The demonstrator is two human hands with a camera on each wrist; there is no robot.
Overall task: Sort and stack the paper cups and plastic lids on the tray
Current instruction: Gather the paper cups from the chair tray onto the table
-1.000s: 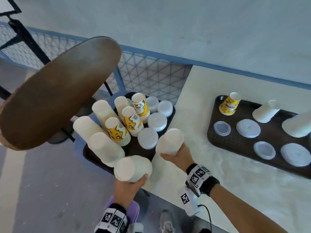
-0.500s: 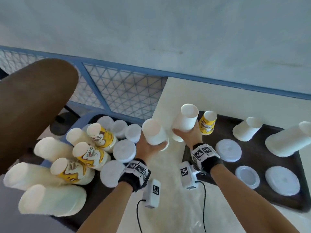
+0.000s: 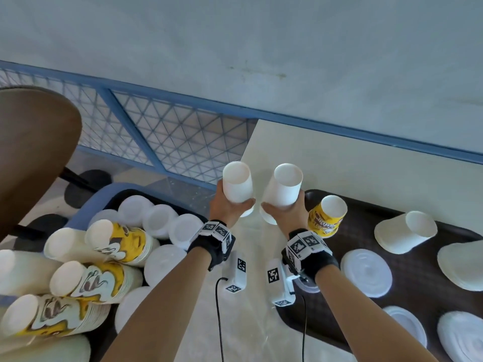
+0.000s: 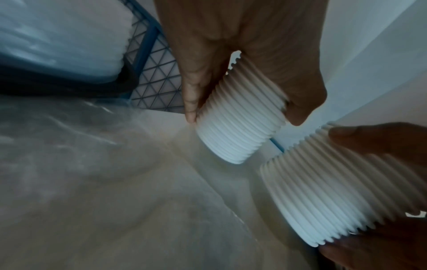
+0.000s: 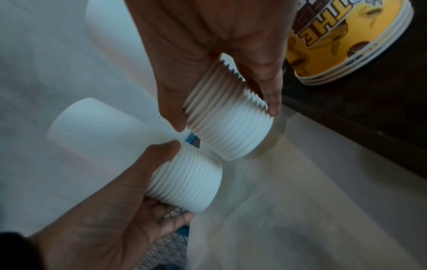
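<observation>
My left hand [image 3: 230, 205] grips a stack of plain white paper cups [image 3: 237, 184], base up, above the table's left edge. Beside it my right hand [image 3: 286, 207] grips a second white stack [image 3: 283, 190], close to the dark tray's [image 3: 415, 283] near-left corner. The two stacks are tilted and a little apart. The left wrist view shows my left hand [image 4: 242, 117] around its ribbed rims [image 4: 240, 127]. The right wrist view shows my right hand [image 5: 226, 118] around the other stack [image 5: 231, 131]. A yellow printed cup stack [image 3: 326, 218] stands on the tray just right of my right hand.
The right tray also holds a white cup stack [image 3: 402, 236] and several white lids [image 3: 366, 273]. A second dark tray [image 3: 115, 202] on a blue seat at the left is crowded with yellow printed cups [image 3: 122, 241], white cups and lids [image 3: 162, 223]. A brown round tabletop [image 3: 34, 152] is at far left.
Both hands have lifted their white cup stacks off the left tray and carried them right and forward, over the table's edge beside the right tray.
</observation>
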